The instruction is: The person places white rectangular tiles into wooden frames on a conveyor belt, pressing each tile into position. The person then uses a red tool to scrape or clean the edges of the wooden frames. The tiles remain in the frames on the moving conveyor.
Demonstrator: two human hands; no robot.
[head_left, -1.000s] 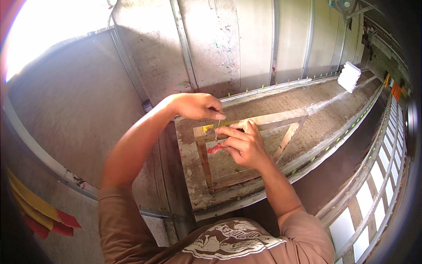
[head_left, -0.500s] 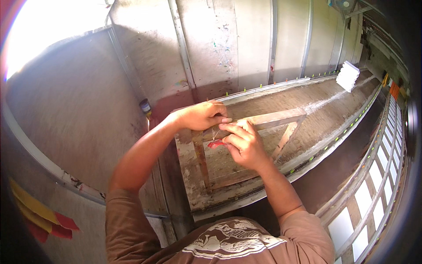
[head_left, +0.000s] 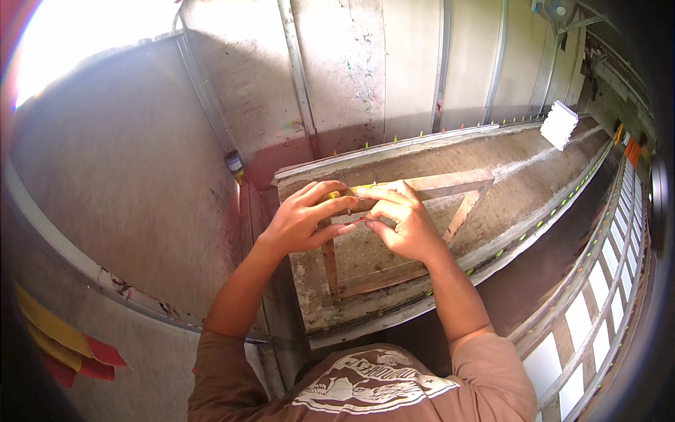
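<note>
Both hands meet over the near left corner of a worn wooden frame (head_left: 450,184). Between their fingertips is a small, thin red piece (head_left: 360,219), mostly hidden, so its kind is unclear. My right hand (head_left: 404,219) pinches it with thumb and fingers. My left hand (head_left: 299,219) curls in from the other side, its thumb tip at the red piece and its upper fingers over the frame's bar. A yellow patch (head_left: 335,195) shows at the bar beside the fingers. The frame lies on a long, stained table (head_left: 520,158).
A white stack (head_left: 560,125) stands at the table's far end. Small green markers line the table's edges. At the right, a rack (head_left: 596,281) holds white sheets. A small can (head_left: 234,163) is by the left wall; yellow-and-red cloths (head_left: 67,337) hang at lower left.
My left hand has come lower and turned, its fingers now extending toward the right hand. The red piece, earlier hanging below the right fingers, is now mostly covered by the fingertips.
</note>
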